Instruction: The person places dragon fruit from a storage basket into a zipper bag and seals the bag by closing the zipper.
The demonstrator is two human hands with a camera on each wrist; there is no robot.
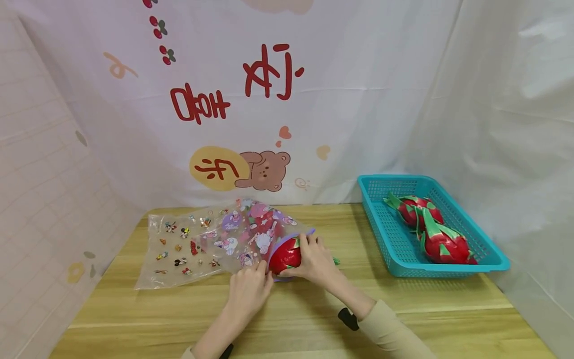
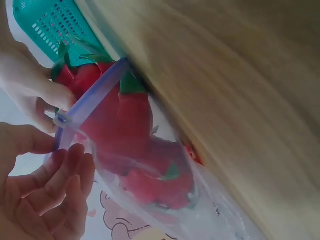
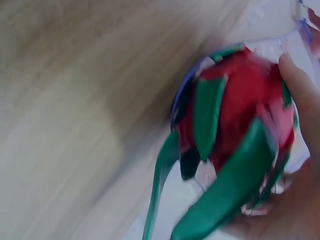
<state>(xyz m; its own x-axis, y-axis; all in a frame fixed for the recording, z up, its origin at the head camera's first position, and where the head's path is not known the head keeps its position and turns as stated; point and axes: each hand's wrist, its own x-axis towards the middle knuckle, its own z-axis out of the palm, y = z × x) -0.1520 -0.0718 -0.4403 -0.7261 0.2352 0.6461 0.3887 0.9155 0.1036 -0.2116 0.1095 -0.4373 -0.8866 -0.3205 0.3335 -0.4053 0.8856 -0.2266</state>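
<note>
A clear zip bag [image 1: 202, 244] printed with cartoon figures lies on the wooden table [image 1: 314, 319], its purple zip mouth [image 2: 95, 102] facing right. A red dragon fruit with green scales [image 1: 284, 255] sits partly inside the mouth. My right hand [image 1: 314, 257] grips the fruit's outer end, with its fingers [image 3: 300, 95] curled over the red skin of the fruit [image 3: 240, 115]. My left hand [image 1: 251, 284] pinches the bag's near edge by the zip strip. In the left wrist view that hand [image 2: 50, 185] is at the lower left and the fruit [image 2: 135, 145] shows through the plastic.
A teal plastic basket [image 1: 390, 249] stands at the right of the table and holds two more dragon fruits [image 1: 441, 242]. A printed white cloth hangs behind and at both sides. A bare strip of table lies between the bag and the basket.
</note>
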